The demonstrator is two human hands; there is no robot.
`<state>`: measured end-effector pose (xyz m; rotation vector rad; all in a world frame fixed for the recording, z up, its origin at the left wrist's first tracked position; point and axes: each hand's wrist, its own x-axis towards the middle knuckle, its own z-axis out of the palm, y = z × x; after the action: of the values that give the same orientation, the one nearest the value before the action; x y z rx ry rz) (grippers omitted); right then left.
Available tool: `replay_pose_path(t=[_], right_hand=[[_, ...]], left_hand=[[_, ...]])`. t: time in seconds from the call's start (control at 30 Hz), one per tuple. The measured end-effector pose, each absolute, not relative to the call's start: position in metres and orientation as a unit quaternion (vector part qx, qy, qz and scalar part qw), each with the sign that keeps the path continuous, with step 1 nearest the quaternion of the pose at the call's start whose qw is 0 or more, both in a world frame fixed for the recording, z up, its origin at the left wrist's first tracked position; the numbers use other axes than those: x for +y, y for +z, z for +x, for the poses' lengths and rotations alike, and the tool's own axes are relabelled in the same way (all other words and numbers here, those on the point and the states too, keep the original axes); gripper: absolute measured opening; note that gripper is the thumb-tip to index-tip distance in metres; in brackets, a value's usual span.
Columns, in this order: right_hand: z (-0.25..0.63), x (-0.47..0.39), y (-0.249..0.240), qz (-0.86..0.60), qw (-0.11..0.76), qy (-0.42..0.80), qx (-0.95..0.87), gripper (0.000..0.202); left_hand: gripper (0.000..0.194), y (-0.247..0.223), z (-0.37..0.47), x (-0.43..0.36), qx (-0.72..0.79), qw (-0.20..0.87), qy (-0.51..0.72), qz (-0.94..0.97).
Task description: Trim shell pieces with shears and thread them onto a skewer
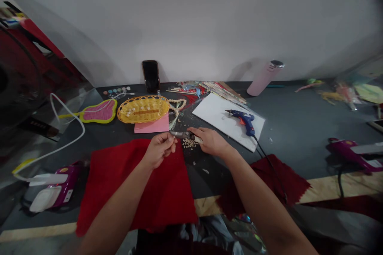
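My left hand is closed in a pinch above the red cloth, and a tiny pale piece shows at its fingertips. From the right, my right hand grips a pair of pliers with dark metal jaws and a pale handle. The jaws point left and reach the left fingertips; whether they close on the tiny piece I cannot make out. Just below the pliers lies a small heap of pale beige bits on the dark table. A beaded loop with a pale tassel lies beyond the hands.
A yellow woven basket overlaps a pink sheet. On a white board rests a blue glue gun, its cord running towards me. A phone and a pink tumbler stand along the partition. Purple devices flank both sides.
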<state>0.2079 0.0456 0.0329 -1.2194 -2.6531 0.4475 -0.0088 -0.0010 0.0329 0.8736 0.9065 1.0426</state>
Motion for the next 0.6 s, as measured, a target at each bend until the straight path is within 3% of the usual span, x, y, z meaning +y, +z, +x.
replay_pose_path(t=[0.27,0.6], right_hand=[[0.211,0.041,0.038,-0.414,0.092,0.157,-0.892,0.048],[0.224,0.059,0.021,-0.625,0.118,0.089,-0.767,0.062]], left_hand=[[0.026,0.034,-0.01,0.0,0.397,0.658,0.498,0.401],[0.023,0.025,-0.008,0.007,0.429,0.674,0.508,0.323]])
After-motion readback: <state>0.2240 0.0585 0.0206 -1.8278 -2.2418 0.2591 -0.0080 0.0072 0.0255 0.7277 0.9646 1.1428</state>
